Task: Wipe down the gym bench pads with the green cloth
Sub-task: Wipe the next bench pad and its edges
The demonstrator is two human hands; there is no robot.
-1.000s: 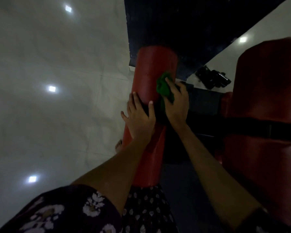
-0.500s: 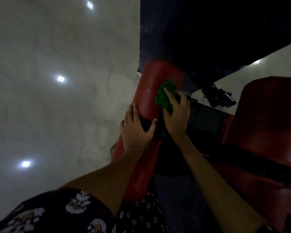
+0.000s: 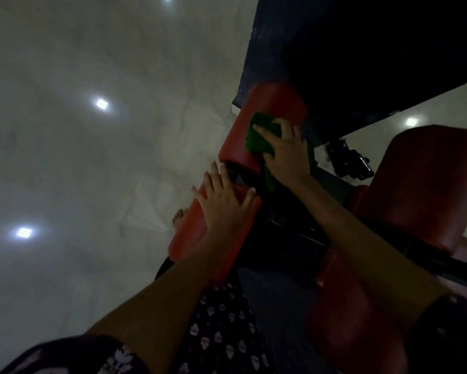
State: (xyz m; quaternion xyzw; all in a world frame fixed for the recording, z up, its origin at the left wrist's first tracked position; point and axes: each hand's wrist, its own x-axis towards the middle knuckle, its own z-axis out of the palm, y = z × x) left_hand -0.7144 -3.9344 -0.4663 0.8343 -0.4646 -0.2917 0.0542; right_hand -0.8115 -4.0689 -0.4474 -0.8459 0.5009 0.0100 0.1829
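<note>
Since a second ago your right hand (image 3: 286,151) has slid the green cloth (image 3: 258,136) up the red roller pad (image 3: 276,103), toward its far end. Fingers lie fairly flat on the cloth, pressing it to the pad — whether the thumb pinches an edge I cannot tell. Your left hand (image 3: 221,203) rests open on the pad's near half, likely steadying it against rolling. Right of the pad: a larger red bench pad (image 3: 426,184). Left of it — pale glossy floor (image 3: 92,171) mirroring ceiling lights; dim room.
</note>
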